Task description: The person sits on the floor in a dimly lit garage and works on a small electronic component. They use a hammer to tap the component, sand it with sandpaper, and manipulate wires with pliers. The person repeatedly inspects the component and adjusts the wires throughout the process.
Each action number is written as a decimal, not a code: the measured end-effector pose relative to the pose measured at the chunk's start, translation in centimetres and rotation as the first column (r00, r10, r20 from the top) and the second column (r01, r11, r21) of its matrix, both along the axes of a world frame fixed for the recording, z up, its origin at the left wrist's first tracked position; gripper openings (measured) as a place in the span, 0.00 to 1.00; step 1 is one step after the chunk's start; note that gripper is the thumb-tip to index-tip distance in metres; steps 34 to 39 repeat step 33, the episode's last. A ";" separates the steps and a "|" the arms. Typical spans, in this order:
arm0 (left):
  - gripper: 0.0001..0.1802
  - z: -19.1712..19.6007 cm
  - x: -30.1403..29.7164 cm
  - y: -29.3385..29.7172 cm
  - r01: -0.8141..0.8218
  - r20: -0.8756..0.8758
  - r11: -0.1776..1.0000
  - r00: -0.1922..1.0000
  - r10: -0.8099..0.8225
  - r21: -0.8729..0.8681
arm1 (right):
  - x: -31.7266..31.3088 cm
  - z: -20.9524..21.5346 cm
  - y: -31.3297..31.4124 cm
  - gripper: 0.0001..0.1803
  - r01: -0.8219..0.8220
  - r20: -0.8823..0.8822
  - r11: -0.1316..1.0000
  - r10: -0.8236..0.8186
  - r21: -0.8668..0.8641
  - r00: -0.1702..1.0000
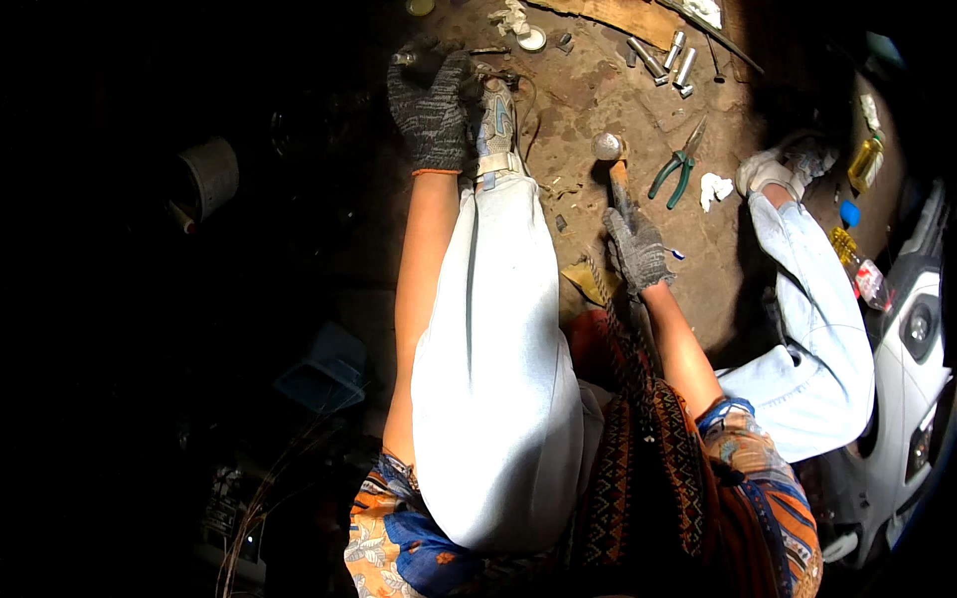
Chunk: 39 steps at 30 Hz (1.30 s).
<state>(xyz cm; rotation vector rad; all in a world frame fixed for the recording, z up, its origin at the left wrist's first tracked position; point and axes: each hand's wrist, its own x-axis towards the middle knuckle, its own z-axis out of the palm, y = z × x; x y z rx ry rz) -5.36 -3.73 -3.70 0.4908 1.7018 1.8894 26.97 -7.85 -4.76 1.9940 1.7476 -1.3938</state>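
My right hand [638,249], in a grey knit glove, is wrapped round the wooden handle of a hammer [619,179]. The hammer's round, shiny head [606,148] points away from me, close to the floor. My left hand [431,115], in a dark grey glove with an orange cuff, reaches beside my left shoe [495,125]. Its fingers are curled and partly lost in shadow; what they hold I cannot make out. A thin dark metal piece [489,50] shows just beyond them. Pliers with green handles [678,167] lie on the floor right of the hammer.
Several metal sockets [684,66] lie at the far side, near a wooden board [618,18] and a long rod [713,33]. White crumpled paper [714,189] is near my right foot. A white car-like body [909,369] and bottles [865,164] stand right. Deep shadow covers the left.
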 end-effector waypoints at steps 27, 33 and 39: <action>0.15 -3.4 -1.4 1.4 -0.045 -0.173 0.998 0.984 0.039 -0.032 | -5.5 7.5 2.1 0.24 -0.190 -0.111 0.982 0.190 0.006 0.975; 0.14 -4.9 1.4 3.8 0.130 -0.217 0.976 0.962 -0.166 -0.172 | -10.4 13.5 3.5 0.19 -0.041 -0.372 0.999 0.029 -0.023 0.928; 0.14 -4.9 1.4 3.8 0.130 -0.217 0.976 0.962 -0.166 -0.172 | -10.4 13.5 3.5 0.19 -0.041 -0.372 0.999 0.029 -0.023 0.928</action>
